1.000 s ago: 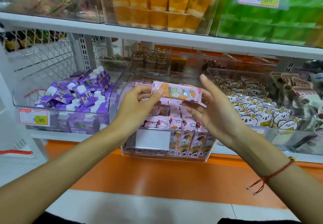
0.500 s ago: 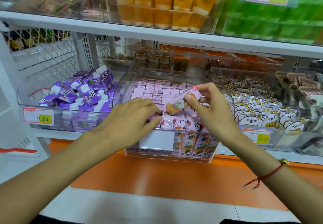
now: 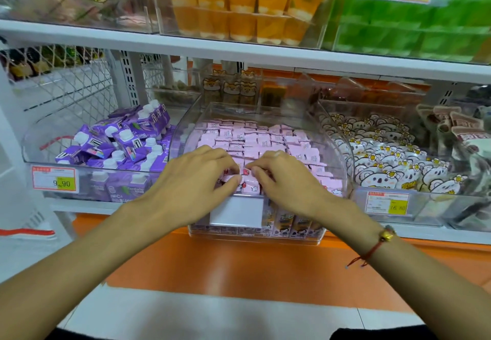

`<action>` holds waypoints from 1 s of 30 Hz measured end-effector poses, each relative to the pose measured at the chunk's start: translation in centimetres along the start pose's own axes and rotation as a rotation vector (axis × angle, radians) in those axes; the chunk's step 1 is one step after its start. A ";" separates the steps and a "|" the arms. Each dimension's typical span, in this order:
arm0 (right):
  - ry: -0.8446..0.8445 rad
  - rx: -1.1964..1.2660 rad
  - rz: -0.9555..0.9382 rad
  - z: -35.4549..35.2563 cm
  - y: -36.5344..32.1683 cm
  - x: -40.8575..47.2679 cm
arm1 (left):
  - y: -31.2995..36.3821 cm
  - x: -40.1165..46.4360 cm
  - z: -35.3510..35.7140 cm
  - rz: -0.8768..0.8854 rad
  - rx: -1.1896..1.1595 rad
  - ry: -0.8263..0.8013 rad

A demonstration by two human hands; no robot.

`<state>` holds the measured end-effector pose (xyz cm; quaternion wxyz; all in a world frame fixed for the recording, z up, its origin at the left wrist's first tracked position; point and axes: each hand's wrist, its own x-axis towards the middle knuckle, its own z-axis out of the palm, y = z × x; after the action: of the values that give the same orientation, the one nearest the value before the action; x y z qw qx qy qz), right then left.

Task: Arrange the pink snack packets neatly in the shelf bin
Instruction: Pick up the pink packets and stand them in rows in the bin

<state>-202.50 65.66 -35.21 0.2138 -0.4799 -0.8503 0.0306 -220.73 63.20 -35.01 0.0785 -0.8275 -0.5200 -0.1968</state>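
Pink snack packets [image 3: 255, 137] fill the clear shelf bin [image 3: 342, 153], middle of the lower shelf, stood in rows front to back. Both hands sit over the front row, just behind the bin's front wall. Left hand [image 3: 191, 180]: fingers curled down onto the packets, thumb tip against a front packet [image 3: 249, 184]. Right hand [image 3: 289, 180]: fingers bent, tips on the same packet from the other side, thumb tucked under. Looks like a two-sided pinch on that packet, but fingertips hide the contact, so can't tell how firm. Red string bracelet [image 3: 372, 249] on the right wrist. Purple cartons [image 3: 125, 140] in the bin to the left, koala-print packs [image 3: 385, 164] in the bin to the right. Orange cups [image 3: 244, 7] on the shelf above.
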 end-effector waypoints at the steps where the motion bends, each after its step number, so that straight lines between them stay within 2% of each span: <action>1: -0.009 0.072 0.023 -0.3 0.1 -0.1 | 0.0 0.0 0.0 -0.002 -0.001 -0.002; 4: 0.051 0.196 0.073 -1.9 0.9 -0.4 | 0.0 0.2 0.2 0.008 0.011 0.003; 8: 0.267 0.063 0.139 -3.7 2.4 -0.4 | 0.4 0.3 0.6 0.056 -0.108 0.033; 10: 0.194 0.031 0.152 -3.4 2.7 -0.5 | 0.7 0.3 0.9 0.072 -0.164 0.013; 13: -0.009 -0.013 0.132 -2.3 2.9 -0.5 | 0.9 0.4 1.5 0.120 -0.173 -0.046; 17: -0.104 0.047 0.181 -2.6 3.0 0.2 | 0.9 0.5 1.5 0.157 -0.185 -0.078; 21: -0.053 0.133 0.186 -2.8 2.7 0.0 | 0.6 0.5 1.1 0.178 -0.255 -0.074; 26: 0.014 0.221 0.140 -2.8 2.2 -0.4 | 0.7 0.7 1.3 0.177 -0.185 -0.086; 30: 0.213 0.564 0.216 -3.8 1.4 -0.3 | 0.9 0.8 1.3 0.186 -0.160 -0.078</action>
<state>-199.77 65.59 -32.26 0.4216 -0.4897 -0.7253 0.2374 -219.31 63.92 -35.85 0.0099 -0.8826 -0.4265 -0.1974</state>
